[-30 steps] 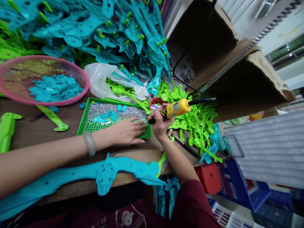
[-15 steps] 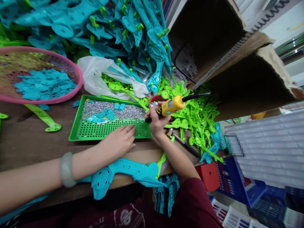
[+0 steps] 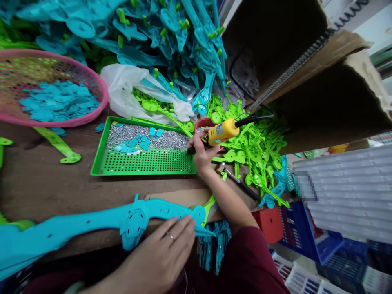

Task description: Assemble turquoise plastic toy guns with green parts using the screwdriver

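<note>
My right hand grips a yellow electric screwdriver, its dark tip down at the right end of the green perforated tray. That tray carries a heap of small silver screws and a few small blue pieces. My left hand lies flat, fingers apart, at the near table edge, its fingertips resting on a long blue plastic part that lies along that edge.
A pink basket with flat blue pieces stands at the back left. Piles of blue parts and green parts fill the back and right. A white bag, open cardboard boxes and blue crates are around.
My left hand has pulled back from the green tray to the near table edge and now rests on the long blue part. The right hand and screwdriver stay by the tray's right end.
</note>
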A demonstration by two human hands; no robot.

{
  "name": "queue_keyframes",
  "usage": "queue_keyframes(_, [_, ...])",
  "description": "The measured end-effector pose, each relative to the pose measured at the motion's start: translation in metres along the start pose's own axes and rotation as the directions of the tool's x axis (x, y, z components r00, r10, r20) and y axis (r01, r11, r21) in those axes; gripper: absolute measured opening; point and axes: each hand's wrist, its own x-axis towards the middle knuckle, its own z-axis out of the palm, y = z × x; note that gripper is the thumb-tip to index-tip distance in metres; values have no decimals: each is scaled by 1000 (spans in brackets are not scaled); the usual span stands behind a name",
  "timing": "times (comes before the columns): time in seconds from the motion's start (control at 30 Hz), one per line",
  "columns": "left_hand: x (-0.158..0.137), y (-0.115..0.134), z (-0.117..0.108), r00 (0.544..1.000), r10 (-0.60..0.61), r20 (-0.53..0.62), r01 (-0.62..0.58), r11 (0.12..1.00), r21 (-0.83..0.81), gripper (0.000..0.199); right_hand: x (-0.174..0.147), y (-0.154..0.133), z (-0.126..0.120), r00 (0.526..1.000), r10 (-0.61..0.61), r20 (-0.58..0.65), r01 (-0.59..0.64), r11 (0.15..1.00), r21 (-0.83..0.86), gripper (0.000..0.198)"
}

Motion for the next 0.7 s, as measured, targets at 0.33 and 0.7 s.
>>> queue_keyframes(0.33, [-16, 8, 50, 987, 0, -163, -29, 984, -178, 23, -93, -153, -55, 996, 84, 35, -79, 990, -121, 19])
queue_keyframes(0.7, [-16, 8, 46, 984, 54, -169, -83, 982, -169, 22, -183, -137, -87, 1000, 25, 12, -24, 996, -85, 35])
